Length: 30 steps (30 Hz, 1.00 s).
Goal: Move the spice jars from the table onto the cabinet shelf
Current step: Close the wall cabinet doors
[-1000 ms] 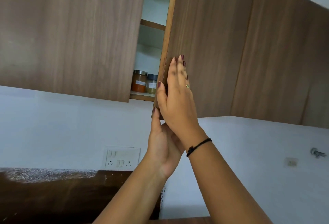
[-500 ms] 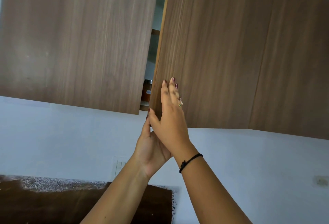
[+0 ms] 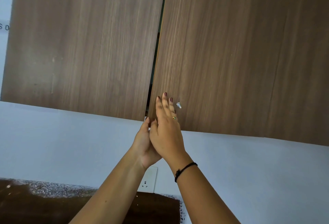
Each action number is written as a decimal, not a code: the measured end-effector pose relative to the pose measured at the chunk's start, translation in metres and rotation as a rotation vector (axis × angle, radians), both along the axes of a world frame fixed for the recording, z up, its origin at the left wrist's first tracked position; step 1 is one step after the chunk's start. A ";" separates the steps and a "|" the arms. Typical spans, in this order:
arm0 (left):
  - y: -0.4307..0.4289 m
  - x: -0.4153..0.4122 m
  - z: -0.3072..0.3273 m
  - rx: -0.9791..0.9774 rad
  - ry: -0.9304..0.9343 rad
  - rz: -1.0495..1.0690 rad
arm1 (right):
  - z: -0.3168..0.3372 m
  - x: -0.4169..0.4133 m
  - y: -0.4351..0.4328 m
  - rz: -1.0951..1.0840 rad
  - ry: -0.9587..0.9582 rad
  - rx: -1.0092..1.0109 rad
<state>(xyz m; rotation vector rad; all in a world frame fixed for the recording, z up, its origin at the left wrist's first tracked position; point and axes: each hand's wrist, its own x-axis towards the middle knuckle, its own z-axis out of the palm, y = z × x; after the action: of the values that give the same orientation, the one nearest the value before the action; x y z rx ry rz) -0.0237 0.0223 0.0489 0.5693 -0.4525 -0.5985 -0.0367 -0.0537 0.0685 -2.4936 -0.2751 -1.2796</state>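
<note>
No spice jars are visible; the shelf is hidden behind the wooden wall cabinet's doors. The right cabinet door (image 3: 231, 54) stands almost closed, leaving only a thin dark gap (image 3: 156, 54) beside the left door (image 3: 80, 42). My right hand (image 3: 167, 129) lies flat against the right door's face near its lower left corner, fingers stretched out. Partly hidden behind it, my left hand (image 3: 143, 145) reaches up from below and grips the door's bottom corner, thumb on its edge.
A white wall runs under the cabinet, with a wall socket (image 3: 149, 179) behind my left wrist. A dark brown surface with a speckled edge (image 3: 35, 206) fills the lower left. A third wooden panel (image 3: 306, 63) continues to the right.
The right door has swung from partly open to almost closed, hiding the two jars seen on the shelf. Both hands followed the door's corner.
</note>
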 end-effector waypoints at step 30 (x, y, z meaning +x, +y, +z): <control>-0.007 0.059 -0.012 -0.012 0.000 0.023 | -0.014 0.060 -0.019 -0.107 0.034 -0.211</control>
<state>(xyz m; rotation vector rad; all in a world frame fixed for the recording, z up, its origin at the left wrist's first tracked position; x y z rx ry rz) 0.0353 0.0154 0.0371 0.5628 -0.4485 -0.5736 0.0237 -0.0724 0.0546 -2.7384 -0.2856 -1.3082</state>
